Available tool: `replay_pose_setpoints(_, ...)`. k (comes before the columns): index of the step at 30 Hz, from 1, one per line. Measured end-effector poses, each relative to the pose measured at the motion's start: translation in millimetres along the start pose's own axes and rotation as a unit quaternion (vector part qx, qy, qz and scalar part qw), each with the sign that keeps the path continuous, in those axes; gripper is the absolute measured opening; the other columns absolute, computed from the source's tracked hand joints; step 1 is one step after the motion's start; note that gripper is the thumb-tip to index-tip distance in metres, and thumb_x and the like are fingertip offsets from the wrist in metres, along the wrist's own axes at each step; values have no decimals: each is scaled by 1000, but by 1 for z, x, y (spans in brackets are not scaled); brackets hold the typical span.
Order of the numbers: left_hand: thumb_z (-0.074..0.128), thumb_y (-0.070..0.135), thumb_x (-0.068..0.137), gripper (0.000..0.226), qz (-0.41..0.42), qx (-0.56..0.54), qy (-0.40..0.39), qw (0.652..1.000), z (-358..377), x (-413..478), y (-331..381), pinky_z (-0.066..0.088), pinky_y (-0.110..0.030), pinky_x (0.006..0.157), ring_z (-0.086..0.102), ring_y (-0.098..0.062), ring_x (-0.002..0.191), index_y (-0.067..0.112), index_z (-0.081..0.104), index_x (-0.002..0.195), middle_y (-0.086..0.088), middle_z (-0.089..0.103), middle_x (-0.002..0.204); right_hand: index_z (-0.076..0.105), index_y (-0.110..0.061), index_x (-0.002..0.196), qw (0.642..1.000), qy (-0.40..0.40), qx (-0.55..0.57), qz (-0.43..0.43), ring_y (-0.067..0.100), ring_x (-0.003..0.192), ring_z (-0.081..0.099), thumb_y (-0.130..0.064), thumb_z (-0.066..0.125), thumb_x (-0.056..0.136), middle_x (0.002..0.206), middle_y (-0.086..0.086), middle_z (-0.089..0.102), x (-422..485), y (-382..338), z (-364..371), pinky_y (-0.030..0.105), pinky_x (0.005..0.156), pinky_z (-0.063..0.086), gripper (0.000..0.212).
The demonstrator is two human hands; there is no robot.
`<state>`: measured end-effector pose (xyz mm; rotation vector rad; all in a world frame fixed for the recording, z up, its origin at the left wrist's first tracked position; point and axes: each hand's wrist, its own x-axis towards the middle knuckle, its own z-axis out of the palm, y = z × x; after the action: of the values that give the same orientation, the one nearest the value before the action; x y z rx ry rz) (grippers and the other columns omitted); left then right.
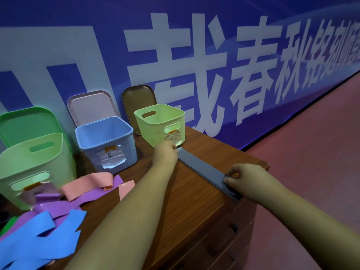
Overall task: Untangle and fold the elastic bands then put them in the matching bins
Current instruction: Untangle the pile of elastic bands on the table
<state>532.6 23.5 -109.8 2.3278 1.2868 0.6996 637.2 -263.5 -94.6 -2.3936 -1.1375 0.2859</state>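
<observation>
A dark grey elastic band (202,168) lies flat and doubled along the right side of the wooden table (175,201). My left hand (165,152) pinches its far end, just in front of the yellow-green bin (155,121). My right hand (243,177) grips its near end at the table's edge. A tangle of pink (87,184), purple (91,199) and blue (39,236) bands lies at the left. A blue bin (93,139) and a light green bin (29,164) stand behind the tangle, each with a paper label.
Three bin lids lean on the blue banner wall: green (25,123), pink (91,106) and brown (138,96). The table's right edge drops over drawer fronts (224,240) to a red floor (311,143).
</observation>
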Motion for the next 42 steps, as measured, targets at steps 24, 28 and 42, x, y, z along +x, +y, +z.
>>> replay_pose_setpoints(24,64,18,91,19,-19,10,-47,999,-215,-99,-88,65,-42,75,78,-27,76,13,80,83,-8,78,72,66,-19,126,983,7,-185,13,24,92,65,-56,51,104,104,3,65,-66,-164,12,38,74,53,45)
replay_pose_setpoints(28,63,19,90,20,-39,-7,-42,998,-261,-131,-128,65,-43,67,79,-28,71,20,81,81,-8,77,70,72,-22,110,984,-46,-154,-75,21,91,66,-51,54,102,99,1,67,-74,-217,43,35,71,54,35)
replay_pose_setpoints(42,70,20,97,16,-88,71,-1,994,-365,-236,-270,53,-28,95,67,-11,101,26,82,106,9,78,110,75,-21,106,944,-49,-77,-318,28,86,65,-39,50,103,100,9,71,-117,-373,153,32,65,46,31)
